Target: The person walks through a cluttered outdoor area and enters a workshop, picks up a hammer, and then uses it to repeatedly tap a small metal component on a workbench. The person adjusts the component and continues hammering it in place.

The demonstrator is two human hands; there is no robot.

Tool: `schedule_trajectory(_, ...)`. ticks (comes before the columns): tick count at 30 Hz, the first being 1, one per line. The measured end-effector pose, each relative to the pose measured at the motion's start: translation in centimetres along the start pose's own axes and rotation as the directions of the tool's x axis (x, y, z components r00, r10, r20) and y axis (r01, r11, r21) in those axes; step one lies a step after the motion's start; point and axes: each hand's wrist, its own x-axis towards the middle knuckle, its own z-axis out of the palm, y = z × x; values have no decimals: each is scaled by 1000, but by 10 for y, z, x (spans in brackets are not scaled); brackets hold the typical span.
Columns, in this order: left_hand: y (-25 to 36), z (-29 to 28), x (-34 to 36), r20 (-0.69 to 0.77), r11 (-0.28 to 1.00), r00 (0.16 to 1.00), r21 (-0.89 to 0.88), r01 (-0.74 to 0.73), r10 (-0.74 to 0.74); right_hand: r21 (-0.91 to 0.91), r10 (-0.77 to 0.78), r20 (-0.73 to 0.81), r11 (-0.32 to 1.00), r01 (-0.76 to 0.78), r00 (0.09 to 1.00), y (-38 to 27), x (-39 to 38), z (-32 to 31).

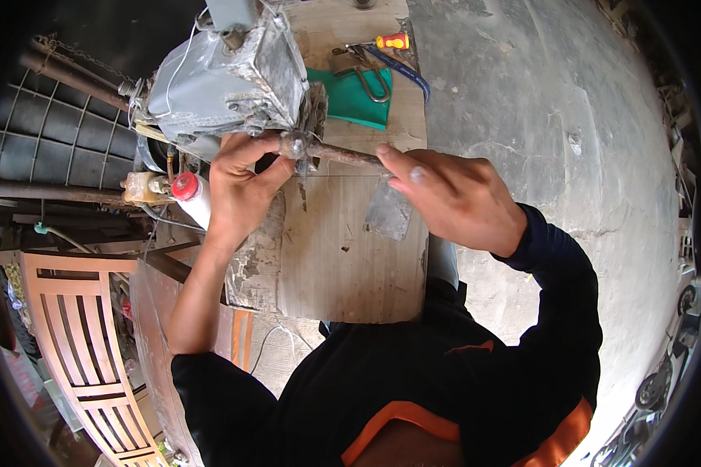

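A rusty metal bar (346,154) runs sideways from a lumpy metal head (294,145) at the lower right corner of a grey metal machine housing (230,82). My right hand (456,194) is closed round the bar's free end, its fingers curled mostly out of sight underneath. At the other end, my left hand (245,175) has its thumb and index finger pinched about the head, close under the housing. The left hand's other fingers are partly hidden beneath the machine. A flat grey metal plate (388,210) lies on the wooden board (343,272) below the bar.
Farther back on the board lie a green piece (358,97), a padlock with a long shackle (374,86), a red-and-yellow screwdriver handle (392,41) and a dark blue strap (401,68). A red-capped white bottle (191,194) stands left. Wooden slatted furniture (78,327) is lower left; concrete floor (537,101) right.
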Motion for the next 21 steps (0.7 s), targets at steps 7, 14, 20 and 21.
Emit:
schedule_trajectory(7, -5, -1, -1, 23, 1000, 1000, 3, 17, -17, -33, -1, 3, 999, 1, 1000, 1, -2, 2)
schedule_trajectory(14, -1, -1, 2, 34, 999, 999, -17, 39, -39, -6, 5, 38, 1000, -5, 999, 0, 0, -7)
schedule_trajectory(20, -3, -1, 3, 39, 997, 998, -57, 44, -42, 6, -49, -63, 999, 49, 997, -3, 2, -10)
schedule_trajectory(21, -3, -1, 3, 46, 996, 997, -62, 67, -65, 3, -58, -73, 998, 58, 996, -4, 3, -8)
